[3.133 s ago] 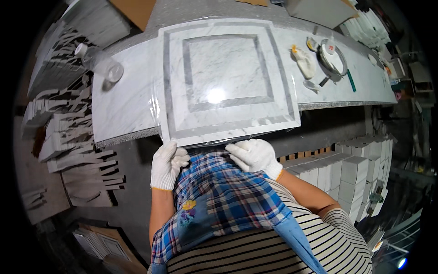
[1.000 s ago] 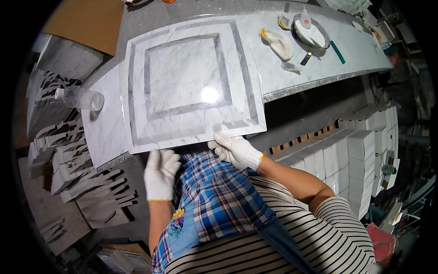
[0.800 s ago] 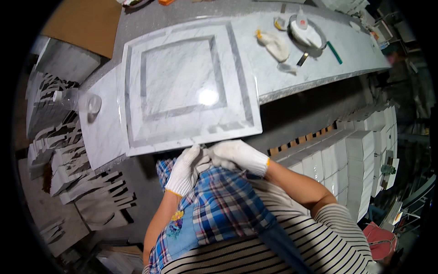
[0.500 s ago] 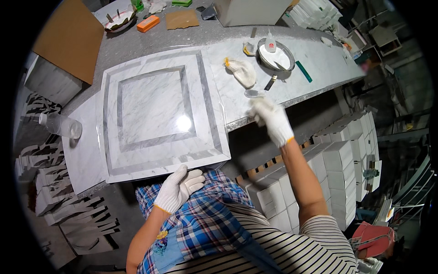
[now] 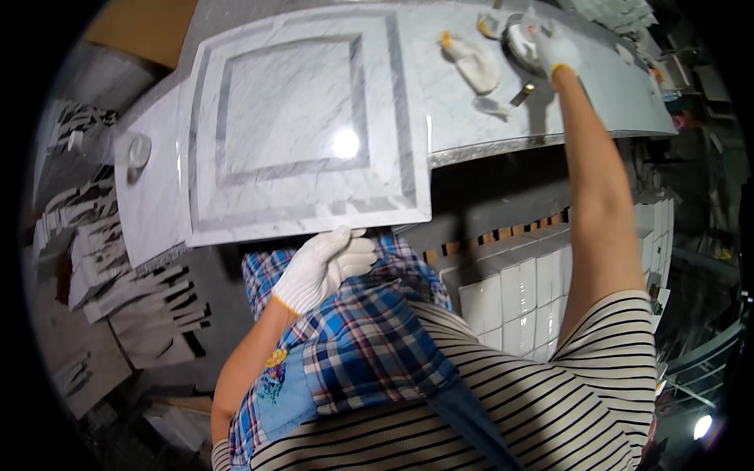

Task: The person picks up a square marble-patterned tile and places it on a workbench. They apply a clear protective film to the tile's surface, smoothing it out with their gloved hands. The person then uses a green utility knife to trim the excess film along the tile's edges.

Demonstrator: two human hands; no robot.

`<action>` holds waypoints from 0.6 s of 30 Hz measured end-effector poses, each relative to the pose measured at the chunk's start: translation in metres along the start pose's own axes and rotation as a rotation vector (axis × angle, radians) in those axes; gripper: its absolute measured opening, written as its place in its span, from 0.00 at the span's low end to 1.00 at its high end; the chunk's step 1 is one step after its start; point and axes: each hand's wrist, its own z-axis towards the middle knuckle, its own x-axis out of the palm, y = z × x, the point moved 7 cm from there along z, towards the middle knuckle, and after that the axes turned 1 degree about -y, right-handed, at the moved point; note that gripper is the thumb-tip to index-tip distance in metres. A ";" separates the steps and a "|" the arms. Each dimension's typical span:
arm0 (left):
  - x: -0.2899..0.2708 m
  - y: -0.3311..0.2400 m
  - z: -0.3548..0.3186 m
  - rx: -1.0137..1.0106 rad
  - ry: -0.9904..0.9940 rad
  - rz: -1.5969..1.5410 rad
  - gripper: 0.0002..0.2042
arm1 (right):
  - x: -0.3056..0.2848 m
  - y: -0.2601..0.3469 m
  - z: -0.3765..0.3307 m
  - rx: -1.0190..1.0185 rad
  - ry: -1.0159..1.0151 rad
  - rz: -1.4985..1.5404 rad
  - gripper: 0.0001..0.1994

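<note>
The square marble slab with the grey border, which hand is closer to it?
Left. The left hand is at the marble slab near edge; the right hand reaches far across the bench.

Dressed in a short-sleeved top with narrow black and white stripes, forearms bare below the sleeves. Over the front, a checked apron (image 5: 353, 345) in blue, red and white plaid, patched with plain light-blue cloth low on the left bearing a small yellow flower motif, plus a darker blue strap running across the stripes. Both left hand (image 5: 323, 267) and right hand (image 5: 554, 49) covered by white knitted gloves, ribbed at the fingers (image 5: 357, 255), edged in yellow-orange at the cuffs.
</note>
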 end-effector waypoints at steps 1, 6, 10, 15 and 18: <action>0.004 -0.001 0.000 -0.023 0.009 0.012 0.18 | 0.010 -0.023 0.022 0.014 0.001 -0.077 0.37; 0.007 -0.005 -0.003 -0.051 0.028 0.027 0.18 | 0.047 -0.038 0.075 -0.027 0.043 -0.224 0.42; -0.003 -0.002 0.003 -0.008 -0.056 -0.007 0.19 | 0.044 -0.015 0.062 -0.027 0.004 -0.180 0.40; -0.009 -0.003 0.010 0.038 -0.018 0.006 0.21 | 0.042 -0.013 0.057 -0.046 -0.009 -0.114 0.35; -0.008 -0.007 0.011 0.084 -0.039 0.072 0.21 | 0.031 0.001 0.045 -0.050 0.077 -0.083 0.31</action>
